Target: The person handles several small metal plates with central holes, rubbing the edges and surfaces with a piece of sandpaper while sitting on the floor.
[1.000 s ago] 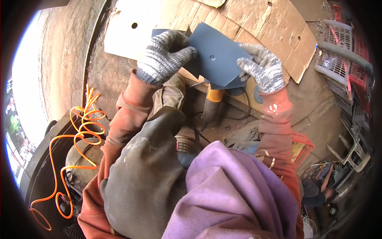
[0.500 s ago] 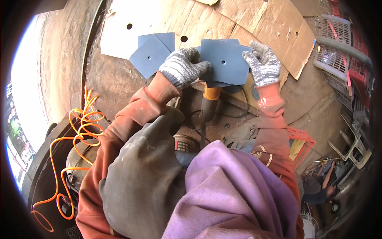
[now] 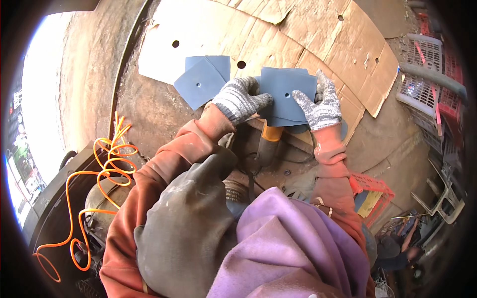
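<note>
Stack of blue-grey, squarish, centre-holed sheets (image 3: 281, 87) is pinched at its left edge by grey-and-white knit-gloved left hand (image 3: 238, 102) and at its right by similarly gloved right hand (image 3: 324, 108), with fanned blue-grey squares (image 3: 202, 77) seen just left of left hand.

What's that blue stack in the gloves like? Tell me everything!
The blue stack is several thin, roughly square sheets, slightly out of line. The front one has a small round hole near its middle. They look smooth; I can't tell the material. The left hand holds the stack's left edge, the right hand the right, thumbs in front. Brown cardboard shows behind it.
</note>
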A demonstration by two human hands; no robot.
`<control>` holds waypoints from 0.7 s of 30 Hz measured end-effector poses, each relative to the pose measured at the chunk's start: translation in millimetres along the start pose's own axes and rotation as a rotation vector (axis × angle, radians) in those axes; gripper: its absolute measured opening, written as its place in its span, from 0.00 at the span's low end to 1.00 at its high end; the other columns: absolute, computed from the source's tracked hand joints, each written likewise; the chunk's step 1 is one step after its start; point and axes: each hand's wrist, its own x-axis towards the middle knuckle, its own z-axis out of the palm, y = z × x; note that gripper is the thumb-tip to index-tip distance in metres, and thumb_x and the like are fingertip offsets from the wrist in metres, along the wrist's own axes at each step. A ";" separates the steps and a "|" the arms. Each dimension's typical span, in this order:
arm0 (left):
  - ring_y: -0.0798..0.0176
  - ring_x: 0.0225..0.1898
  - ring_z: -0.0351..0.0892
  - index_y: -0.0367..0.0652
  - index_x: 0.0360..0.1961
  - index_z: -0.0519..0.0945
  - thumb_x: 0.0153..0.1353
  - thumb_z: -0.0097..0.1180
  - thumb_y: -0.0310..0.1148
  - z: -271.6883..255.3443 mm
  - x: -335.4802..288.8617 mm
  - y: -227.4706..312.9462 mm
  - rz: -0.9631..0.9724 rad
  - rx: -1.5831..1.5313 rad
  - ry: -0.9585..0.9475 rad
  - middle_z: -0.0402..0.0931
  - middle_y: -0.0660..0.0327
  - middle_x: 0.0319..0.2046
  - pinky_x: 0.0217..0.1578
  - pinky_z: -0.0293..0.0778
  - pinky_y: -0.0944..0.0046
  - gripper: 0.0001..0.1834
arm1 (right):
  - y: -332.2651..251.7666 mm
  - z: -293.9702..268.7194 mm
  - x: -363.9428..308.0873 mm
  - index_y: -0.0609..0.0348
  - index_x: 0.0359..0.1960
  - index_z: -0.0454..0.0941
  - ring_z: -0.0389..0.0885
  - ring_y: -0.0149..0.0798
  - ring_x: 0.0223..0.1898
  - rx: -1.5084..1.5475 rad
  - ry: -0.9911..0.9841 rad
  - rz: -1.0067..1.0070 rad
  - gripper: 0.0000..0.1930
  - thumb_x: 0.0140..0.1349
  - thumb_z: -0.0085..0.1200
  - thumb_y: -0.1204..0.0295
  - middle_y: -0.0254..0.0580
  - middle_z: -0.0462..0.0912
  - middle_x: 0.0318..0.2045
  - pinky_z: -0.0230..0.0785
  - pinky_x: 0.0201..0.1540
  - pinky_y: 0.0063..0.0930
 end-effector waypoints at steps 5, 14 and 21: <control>0.69 0.33 0.81 0.30 0.41 0.84 0.57 0.72 0.41 5.1 -5.3 -9.9 0.014 -0.140 -0.046 0.84 0.57 0.30 0.36 0.78 0.64 0.22 | -14.0 -2.8 -4.1 0.63 0.69 0.63 0.83 0.38 0.47 -0.104 -0.005 0.022 0.42 0.54 0.74 0.68 0.51 0.82 0.49 0.78 0.50 0.32; 0.65 0.34 0.85 0.27 0.43 0.83 0.57 0.72 0.44 8.1 5.2 -13.6 -0.057 -0.096 -0.085 0.85 0.55 0.31 0.35 0.80 0.63 0.27 | 3.0 3.8 -4.1 0.65 0.68 0.64 0.83 0.45 0.50 -0.203 0.053 -0.096 0.44 0.52 0.75 0.64 0.54 0.80 0.53 0.78 0.53 0.35; 0.63 0.35 0.87 0.28 0.49 0.82 0.57 0.71 0.47 19.6 16.7 -4.5 -0.074 0.055 -0.034 0.86 0.52 0.35 0.37 0.82 0.63 0.31 | 7.3 7.7 -8.3 0.64 0.69 0.62 0.80 0.51 0.56 -0.198 0.076 -0.094 0.45 0.53 0.74 0.61 0.58 0.76 0.58 0.76 0.56 0.40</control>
